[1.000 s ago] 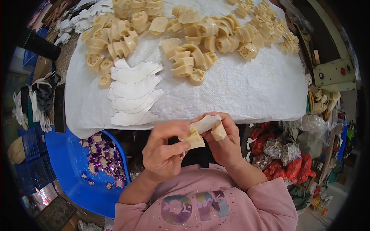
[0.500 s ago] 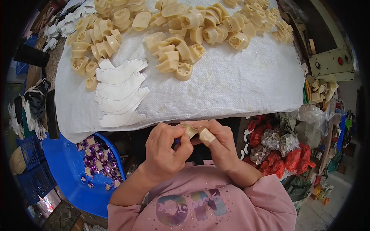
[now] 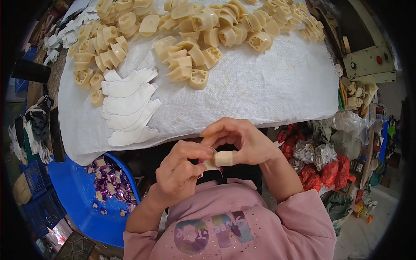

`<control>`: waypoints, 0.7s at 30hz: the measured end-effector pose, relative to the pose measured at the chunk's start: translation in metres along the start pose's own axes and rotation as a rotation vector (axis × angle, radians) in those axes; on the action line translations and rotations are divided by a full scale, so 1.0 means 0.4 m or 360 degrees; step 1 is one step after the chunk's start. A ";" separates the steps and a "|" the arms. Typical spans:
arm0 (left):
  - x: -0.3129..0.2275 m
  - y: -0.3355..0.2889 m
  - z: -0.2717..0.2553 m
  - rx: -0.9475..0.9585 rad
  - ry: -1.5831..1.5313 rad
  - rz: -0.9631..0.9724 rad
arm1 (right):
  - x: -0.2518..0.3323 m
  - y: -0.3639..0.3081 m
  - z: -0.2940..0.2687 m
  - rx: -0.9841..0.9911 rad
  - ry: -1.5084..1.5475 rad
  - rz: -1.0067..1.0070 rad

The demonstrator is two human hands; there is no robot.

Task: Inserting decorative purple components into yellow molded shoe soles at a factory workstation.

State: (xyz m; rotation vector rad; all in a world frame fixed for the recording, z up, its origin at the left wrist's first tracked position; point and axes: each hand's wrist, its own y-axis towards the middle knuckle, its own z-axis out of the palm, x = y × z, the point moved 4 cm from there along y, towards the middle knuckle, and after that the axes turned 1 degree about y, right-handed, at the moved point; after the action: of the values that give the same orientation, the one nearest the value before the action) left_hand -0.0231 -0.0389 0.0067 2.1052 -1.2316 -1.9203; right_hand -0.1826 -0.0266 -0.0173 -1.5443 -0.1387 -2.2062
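Note:
In front of my chest, my left hand is closed, its thumb and fingertips pinching a small cream piece with shiny purple at its edges. The piece is partly hidden by my fingers, and its full shape cannot be made out. My right hand arches beside it with fingers curved and apart from the thumb. A beige wrap covers that thumb's end, which rests against the piece. Beyond my hands, white curved cut-outs lie overlapped on a white woven cloth.
Many cream shoe heels are heaped along the cloth's far side. At lower left, a blue basin holds purple-and-cream pieces. Red plastic bags and clear bags sit at right, below a metal box with a red button.
My right hand has lifted and opened its fingers away from the thumb. My left hand has shifted slightly left and down, still pinching the piece. The view has turned a little.

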 end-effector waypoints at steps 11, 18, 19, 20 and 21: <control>0.019 -0.010 0.000 -0.0168 0.0002 -0.0338 | -0.041 0.020 0.004 -0.0524 -0.0380 -0.0215; 0.050 -0.021 0.003 -0.0572 -0.0769 -0.0878 | 0.009 0.021 0.025 -0.0347 -0.0804 -0.0725; 0.053 -0.019 0.006 -0.0572 -0.0773 -0.0873 | 0.008 0.020 0.028 -0.0464 -0.0876 -0.0756; 0.051 -0.017 0.008 -0.0567 -0.0736 -0.0840 | 0.016 0.021 0.041 -0.0574 -0.0988 -0.0788; 0.049 -0.015 0.009 -0.0561 -0.0699 -0.0806 | 0.015 0.022 0.043 -0.0574 -0.0990 -0.0788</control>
State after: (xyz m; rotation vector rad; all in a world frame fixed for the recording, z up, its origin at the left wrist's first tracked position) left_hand -0.0245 -0.0441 -0.0132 1.9946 -0.3316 -2.6707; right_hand -0.1656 -0.0307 -0.0068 -2.6040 -0.3587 -2.0769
